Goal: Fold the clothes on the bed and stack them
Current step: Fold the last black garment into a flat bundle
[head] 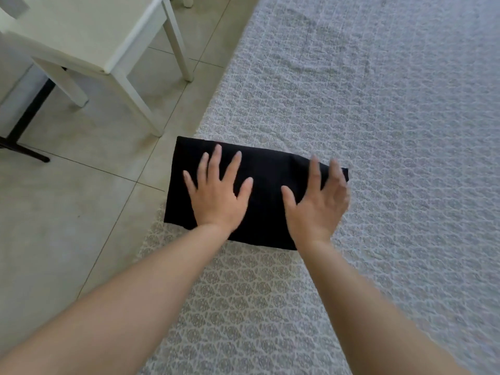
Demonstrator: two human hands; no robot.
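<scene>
A black garment (pixel 266 182), folded into a flat rectangle, lies at the left edge of the bed (pixel 378 131), its left end hanging slightly over the side. My left hand (pixel 217 192) rests flat on its left half with fingers spread. My right hand (pixel 318 201) lies over its right half with straight fingers; it looks blurred. The bed wears a white quilted cover with a lace-like pattern. No other clothes show in view.
A white wooden table or stool (pixel 89 41) stands on the beige tiled floor (pixel 67 212) left of the bed. A dark metal leg (pixel 24 125) of other furniture stands at the far left. The bed cover stretches wide to the right and back.
</scene>
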